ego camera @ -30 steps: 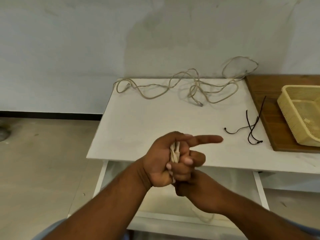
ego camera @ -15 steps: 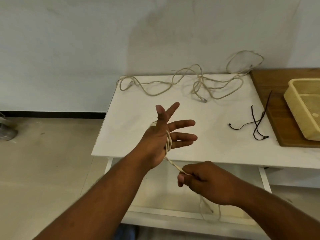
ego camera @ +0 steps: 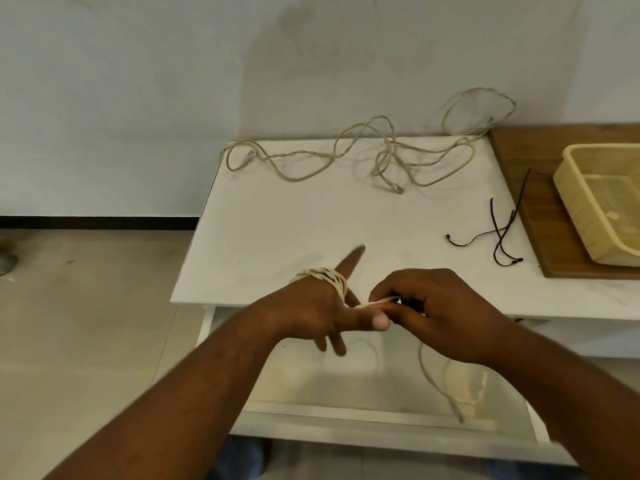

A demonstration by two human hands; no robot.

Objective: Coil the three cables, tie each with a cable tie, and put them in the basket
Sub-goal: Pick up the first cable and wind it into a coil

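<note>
Head: cable [ego camera: 325,277] wraps left hand [ego camera: 311,311]; right hand [ego camera: 441,315] pinches strand.

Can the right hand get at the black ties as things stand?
Probably, once free: only tabletop lies between the right hand and the black ties, but it is pinching the cable wound round the left hand.

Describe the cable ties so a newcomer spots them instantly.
Start at the white table and go to its right edge, where the wooden board carries the yellow basket. The cable ties lie at that board's left edge: thin black cords, unlike the beige cables behind.
</note>
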